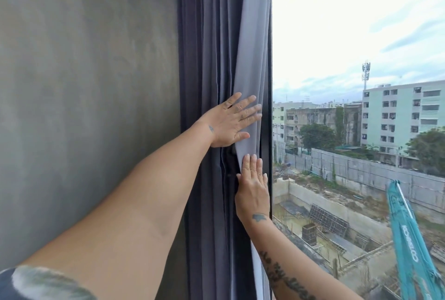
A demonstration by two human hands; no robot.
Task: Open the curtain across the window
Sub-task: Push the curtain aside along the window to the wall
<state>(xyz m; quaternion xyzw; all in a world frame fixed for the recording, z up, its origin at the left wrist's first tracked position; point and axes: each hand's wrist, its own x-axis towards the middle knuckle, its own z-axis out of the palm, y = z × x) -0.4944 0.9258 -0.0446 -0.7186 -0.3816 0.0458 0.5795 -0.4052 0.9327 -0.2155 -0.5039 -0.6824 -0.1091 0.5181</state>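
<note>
The dark grey curtain (212,47) hangs bunched in tight folds at the left edge of the window (349,35), with its pale lining turned outward along the right side. My left hand (234,120) lies flat on the bunched fabric, fingers spread and pointing right. Just below it, my right hand (252,186) presses flat on the curtain's edge next to the dark window frame (269,131), fingers pointing up. Neither hand grips the cloth. The glass to the right is uncovered.
A grey plaster wall (84,107) fills the left side, right beside the curtain. Through the glass I see a construction site, a teal crane boom (407,232) and apartment blocks (399,116) under a cloudy sky.
</note>
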